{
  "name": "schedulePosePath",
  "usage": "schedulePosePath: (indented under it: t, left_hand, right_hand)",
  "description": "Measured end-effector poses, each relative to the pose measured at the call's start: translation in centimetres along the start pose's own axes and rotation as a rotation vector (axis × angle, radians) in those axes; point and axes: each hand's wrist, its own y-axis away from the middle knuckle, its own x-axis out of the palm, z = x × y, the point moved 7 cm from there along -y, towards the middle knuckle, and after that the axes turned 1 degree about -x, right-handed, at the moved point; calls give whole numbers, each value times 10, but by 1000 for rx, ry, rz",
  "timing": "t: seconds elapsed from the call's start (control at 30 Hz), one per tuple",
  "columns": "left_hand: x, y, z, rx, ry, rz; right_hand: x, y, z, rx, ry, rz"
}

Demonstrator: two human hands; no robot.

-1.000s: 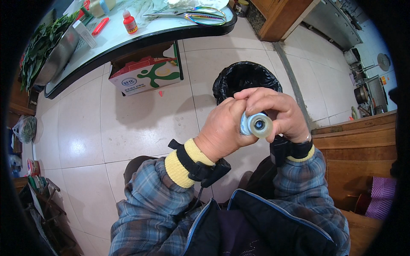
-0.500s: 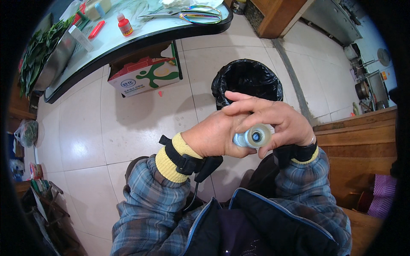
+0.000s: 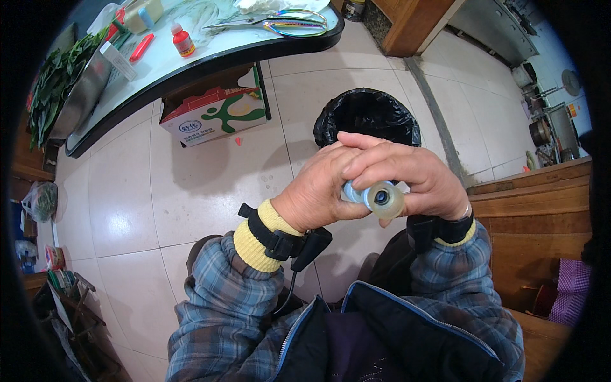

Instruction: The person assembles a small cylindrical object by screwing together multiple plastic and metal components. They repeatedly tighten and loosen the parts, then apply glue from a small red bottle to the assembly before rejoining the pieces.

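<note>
Hands: left hand (image 3: pixel 318 191) and right hand (image 3: pixel 414 175) are gripping a small pale bottle (image 3: pixel 375 197) together.
Bin: black-lined bin (image 3: pixel 368 114) is sitting beyond them, contents indiscernible.

From my feed, most of the pale bottle (image 3: pixel 372 196) is hidden inside both hands; I only see its round end. The right hand (image 3: pixel 407 175) covers part of the bin (image 3: pixel 366 114) rim. The far surface (image 3: pixel 210 44) is cut off at the top edge. Things at far right are too small to tell.
</note>
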Motion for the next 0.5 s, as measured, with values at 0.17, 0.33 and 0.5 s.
schedulePosePath:
  t: [0.17, 0.33, 0.5]
  left_hand:
    - [0, 2, 1, -7, -12, -15]
    - [1, 2, 2, 1, -9, -15]
    - [2, 3, 3, -35, 11, 9]
  right_hand:
    - [0, -1, 1, -11, 19, -5]
    - [0, -1, 1, -19, 24, -14]
    - [0, -2, 2, -13, 43, -9]
